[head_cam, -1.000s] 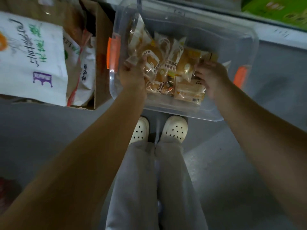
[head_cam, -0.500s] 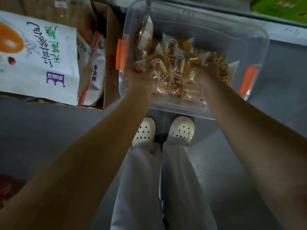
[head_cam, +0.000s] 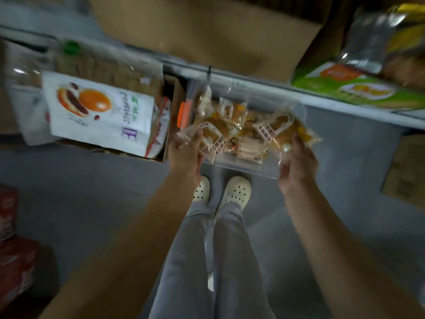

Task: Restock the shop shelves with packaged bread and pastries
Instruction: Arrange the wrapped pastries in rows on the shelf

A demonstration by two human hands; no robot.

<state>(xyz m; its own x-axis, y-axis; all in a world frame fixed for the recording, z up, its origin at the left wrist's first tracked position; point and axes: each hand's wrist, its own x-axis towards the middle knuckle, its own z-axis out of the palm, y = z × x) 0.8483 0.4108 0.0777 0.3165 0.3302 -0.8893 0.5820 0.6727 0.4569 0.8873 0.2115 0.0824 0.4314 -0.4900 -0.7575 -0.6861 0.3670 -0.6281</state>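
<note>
Packaged bread, two packets: golden buns in clear wrappers with white printed label bands, print too blurred to read. Both are held just above a clear plastic bin (head_cam: 243, 168), one per hand. The left packet (head_cam: 212, 134) is pinched at its near corner by the left hand (head_cam: 185, 155), thumb on top of the wrapper. The right packet (head_cam: 281, 130) is gripped at its near edge by the right hand (head_cam: 299, 162), fingers on the wrapper.

The bin has an orange latch (head_cam: 184, 113) on its left end. Inside is a loose pile of small packets (head_cam: 249, 149), yellow-brown pastries in clear wrap. Just left of the bin is an open cardboard box (head_cam: 172, 130) holding a white bag (head_cam: 99, 111) with an orange-and-brown bun picture and green and purple print, other bags behind it.

The bin and box sit on a grey floor (head_cam: 80, 192), at the foot of a grey shelf edge (head_cam: 264, 85). On the shelf are a large brown carton (head_cam: 207, 31), a green carton (head_cam: 358, 93) and a silvery bag (head_cam: 372, 42). Red cartons (head_cam: 13, 261) are stacked at lower left, and another brown box (head_cam: 407, 171) sits at right. The person stands in white perforated clogs (head_cam: 236, 192) and grey trousers (head_cam: 230, 261), toes near the bin.
</note>
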